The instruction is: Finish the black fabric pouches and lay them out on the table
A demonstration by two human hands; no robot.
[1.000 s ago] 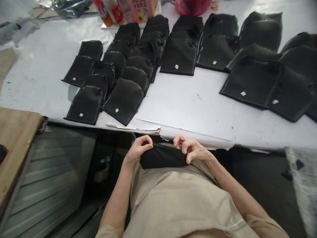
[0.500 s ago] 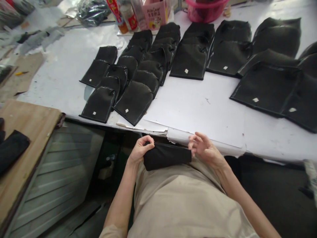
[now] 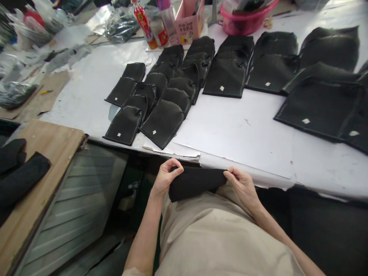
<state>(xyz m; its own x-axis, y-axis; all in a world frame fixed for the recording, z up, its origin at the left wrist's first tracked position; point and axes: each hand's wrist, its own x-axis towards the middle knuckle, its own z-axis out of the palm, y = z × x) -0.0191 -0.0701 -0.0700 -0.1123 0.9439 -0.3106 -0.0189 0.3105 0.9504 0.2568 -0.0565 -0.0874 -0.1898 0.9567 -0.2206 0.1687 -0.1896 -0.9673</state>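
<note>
A black fabric piece (image 3: 198, 183) is stretched between my hands, just in front of the table edge and over my lap. My left hand (image 3: 167, 177) pinches its upper left corner between thumb and fingers. At the upper right corner, my right hand (image 3: 240, 184) is closed on the cloth in the same way. The piece looks folded or tube-like, its top edge nearly straight. Beyond it, overlapping stacks of similar black pieces (image 3: 163, 122) with small white stickers lie on the white-covered table (image 3: 230, 134).
At the back stand a red-labelled bottle (image 3: 143, 23), a pink box (image 3: 188, 25) and a pink basket (image 3: 247, 19). On the left, a wooden board (image 3: 61, 142) holds more black pieces (image 3: 25, 178). Larger black pieces (image 3: 319, 107) lie at the right.
My right hand, its fingers spread beside the cloth before, has closed on the upper right corner. The left hand keeps its pinch. The whole view has shifted slightly.
</note>
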